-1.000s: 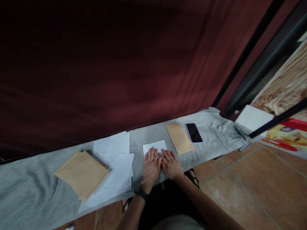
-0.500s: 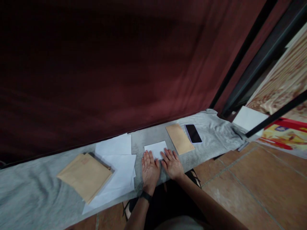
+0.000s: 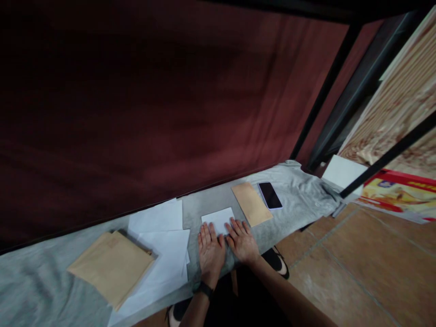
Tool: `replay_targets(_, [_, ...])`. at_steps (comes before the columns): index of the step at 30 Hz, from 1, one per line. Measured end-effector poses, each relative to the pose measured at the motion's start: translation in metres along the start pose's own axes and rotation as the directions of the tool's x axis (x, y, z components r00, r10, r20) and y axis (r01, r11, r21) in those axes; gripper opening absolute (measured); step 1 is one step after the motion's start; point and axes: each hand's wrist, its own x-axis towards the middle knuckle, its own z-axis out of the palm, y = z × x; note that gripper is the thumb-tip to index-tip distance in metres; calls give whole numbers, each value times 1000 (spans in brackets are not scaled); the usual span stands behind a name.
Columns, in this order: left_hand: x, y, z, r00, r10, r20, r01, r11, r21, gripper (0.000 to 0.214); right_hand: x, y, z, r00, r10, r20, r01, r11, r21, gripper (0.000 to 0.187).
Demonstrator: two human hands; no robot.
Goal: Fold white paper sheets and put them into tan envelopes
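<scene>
**Dark red backdrop [image 3: 190, 131], gray-draped desk [image 3: 306, 193], two hands flat on white paper [image 3: 217, 220]**

Take that paper as the middle of the dial. Out toward eight o'clock, a stack of brown envelopes [image 3: 111, 268] sits askew on the desk, overlapping several loose white sheets [image 3: 166, 254] that fan out between it and the person. Next comes the left hand [image 3: 211, 254], at about six o'clock, a dark wristband [image 3: 205, 289] just behind it. Its fingers lie long and only narrowly parted, palm down, tips on the paper's near part. At four o'clock, the right hand [image 3: 243, 241] slants in, fingers a little more fanned, also pressed flat; neither hand grips anything. The paper lies level on the cloth, its far half showing beyond the fingertips.

At two o'clock a single brown envelope [image 3: 251, 203] lies flat, angled, near the right fingertips. Just past it, same direction, a dark-screened phone [image 3: 270, 195] rests face up; I can't tell whether the two touch. Farther off, toward three o'clock, a red-and-yellow printed panel [image 3: 400, 195] lies beyond a black bar [image 3: 391, 156], above tan floor tiles [image 3: 368, 259].
</scene>
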Motion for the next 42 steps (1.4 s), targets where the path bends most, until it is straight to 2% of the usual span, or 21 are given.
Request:
replay_targets(4, [-1, -2, 4, 1000, 8, -28, -9, 1000, -27, 64, 1, -1, 2, 999, 36, -1, -36, 998, 55, 45])
replay_targets(8, [-3, -3, 7, 997, 17, -74, -21, 999, -48, 63, 18, -8, 6, 995, 98, -7, -96, 990, 103, 42])
replay_targets(12, [-4, -4, 4, 997, 53, -53, -54, 999, -7, 58, 42, -14, 14, 999, -16, 36, 13, 995, 100, 44])
replay_targets(16, [-4, -6, 2, 999, 46, 7, -47, 999, 9, 57, 51, -3, 20, 999, -20, 28, 20, 1000, 16, 45])
replay_targets(21, [4, 2, 2, 999, -29, 21, 29, 1000, -1, 55, 44, 15, 20, 1000, 5, -7, -5, 1000, -18, 49])
replay_targets(24, [17, 16, 4, 993, 109, 52, -106, 993, -55, 55, 40, 18, 23, 1000, -10, 9, 10, 999, -40, 52])
replay_targets(27, [31, 24, 9, 962, 251, 105, -242, 966, -93, 55, 38, 18, 27, 999, -24, 29, 26, 997, -75, 57])
replay_targets(30, [40, 18, 13, 974, 195, 116, -188, 980, -73, 57, 39, 16, 29, 1000, 10, 11, -9, 996, -84, 57])
replay_targets(35, [38, -9, 10, 994, 29, 109, -30, 1000, 8, 61, 40, 14, 28, 998, 39, -51, -42, 997, -58, 53])
replay_targets(38, [32, -17, 6, 995, -6, 102, 1, 999, 48, 61, 39, 13, 28, 995, 72, -71, -75, 996, -49, 54])
replay_targets(42, [28, -17, 4, 996, -27, 83, 21, 998, 66, 61, 34, 11, 28, 990, 110, -89, -114, 993, -34, 55])
